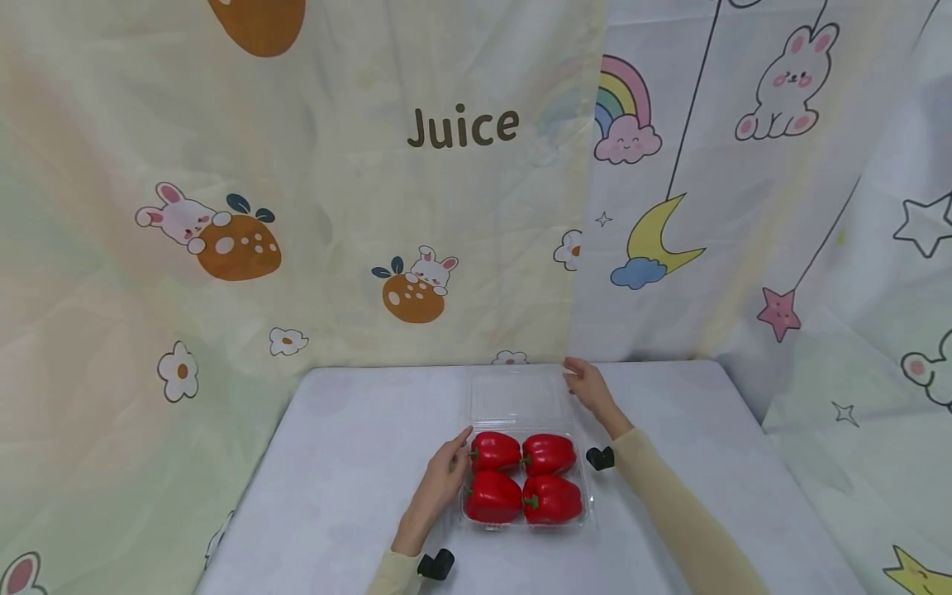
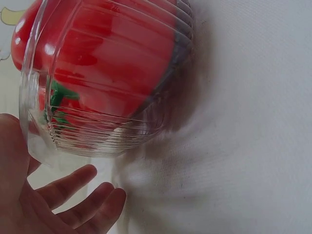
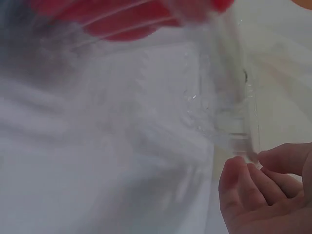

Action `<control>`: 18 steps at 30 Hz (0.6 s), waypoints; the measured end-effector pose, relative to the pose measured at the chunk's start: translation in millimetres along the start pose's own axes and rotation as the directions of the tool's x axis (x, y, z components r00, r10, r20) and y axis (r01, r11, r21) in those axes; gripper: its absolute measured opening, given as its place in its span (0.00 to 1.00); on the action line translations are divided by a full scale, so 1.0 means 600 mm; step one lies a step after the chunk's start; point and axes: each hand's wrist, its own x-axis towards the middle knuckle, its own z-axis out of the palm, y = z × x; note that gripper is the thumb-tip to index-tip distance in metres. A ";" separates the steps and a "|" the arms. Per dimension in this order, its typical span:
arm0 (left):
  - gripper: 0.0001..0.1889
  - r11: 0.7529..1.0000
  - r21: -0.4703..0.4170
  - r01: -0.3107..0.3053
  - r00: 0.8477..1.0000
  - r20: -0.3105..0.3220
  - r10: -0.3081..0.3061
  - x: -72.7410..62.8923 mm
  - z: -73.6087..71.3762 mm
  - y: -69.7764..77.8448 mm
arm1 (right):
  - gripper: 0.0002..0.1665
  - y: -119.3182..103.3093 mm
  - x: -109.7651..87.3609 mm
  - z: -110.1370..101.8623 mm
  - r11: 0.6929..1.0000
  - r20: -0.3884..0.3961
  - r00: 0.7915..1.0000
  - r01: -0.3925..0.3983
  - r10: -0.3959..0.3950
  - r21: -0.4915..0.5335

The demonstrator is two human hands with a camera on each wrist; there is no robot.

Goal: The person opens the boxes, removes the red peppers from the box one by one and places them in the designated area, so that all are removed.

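A clear plastic clamshell box (image 1: 587, 502) stands on the table with several red bell peppers (image 1: 551, 499) in it, their stems green. Its lid (image 1: 516, 397) is folded back towards the far edge. At the box's left side is my left hand (image 1: 440, 478). In the left wrist view its fingers (image 2: 73, 187) are spread and loosely extended under the rim, and the thumb lies along the rim, partly hidden. My right hand (image 1: 590, 388) is at the lid's far right corner. Its thumb and fingers (image 3: 243, 183) pinch the lid's edge in the right wrist view.
A white cloth covers the table (image 1: 357, 463). Printed curtains (image 1: 327, 182) hang right behind the table and along both sides. A black wrist device (image 1: 436, 565) sits at the left cuff and another black one (image 1: 600, 459) at the right.
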 end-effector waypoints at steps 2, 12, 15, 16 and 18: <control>0.23 1.000 -0.002 0.011 1.000 0.000 -0.011 -0.001 0.001 -0.001 | 0.30 0.006 -0.003 0.003 1.000 0.000 1.000 -0.009 0.009 -0.002; 0.23 1.000 -0.006 -0.004 1.000 -0.004 0.004 -0.003 -0.001 0.000 | 0.30 0.021 -0.006 0.007 0.999 0.046 0.998 -0.034 0.034 -0.011; 0.23 1.000 -0.001 -0.010 1.000 -0.010 0.010 -0.002 0.000 -0.001 | 0.29 0.023 -0.006 0.006 0.999 0.063 0.997 -0.033 0.034 -0.016; 0.23 1.000 -0.002 -0.009 1.000 -0.010 0.009 -0.001 0.000 0.000 | 0.29 0.023 -0.007 0.005 0.999 0.067 0.997 -0.033 0.034 -0.017; 0.23 1.000 -0.002 -0.006 1.000 -0.010 0.006 -0.001 -0.001 -0.001 | 0.29 0.023 -0.009 0.004 0.999 0.074 0.997 -0.037 0.038 -0.012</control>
